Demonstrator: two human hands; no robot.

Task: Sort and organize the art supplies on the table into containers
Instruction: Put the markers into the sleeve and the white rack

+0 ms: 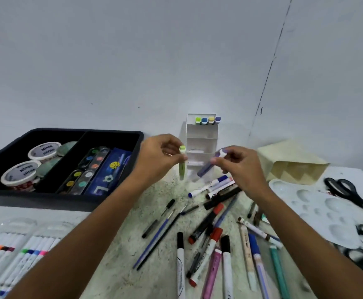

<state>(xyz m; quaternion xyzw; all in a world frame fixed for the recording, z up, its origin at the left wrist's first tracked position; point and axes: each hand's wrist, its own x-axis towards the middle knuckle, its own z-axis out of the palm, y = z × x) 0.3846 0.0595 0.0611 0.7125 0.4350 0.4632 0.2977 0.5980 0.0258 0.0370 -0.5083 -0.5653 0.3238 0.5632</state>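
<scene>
My left hand (157, 157) pinches a light-green marker (182, 167) near its cap and holds it upright above the table. My right hand (238, 164) pinches a purple marker (206, 168), which tilts down to the left. Both markers hang just in front of a white tiered marker stand (202, 143) by the wall. Several capped markers (207, 120) sit in the stand's top row. A loose pile of pens, markers and brushes (210, 229) lies on the table below my hands.
A black two-part tray (64, 200) at the left holds tape rolls and paint strips. Packs of white fineliners (14, 257) lie at the lower left. A cream paper bag (292, 164), a white palette (325, 209) and several black scissors (353, 195) occupy the right side.
</scene>
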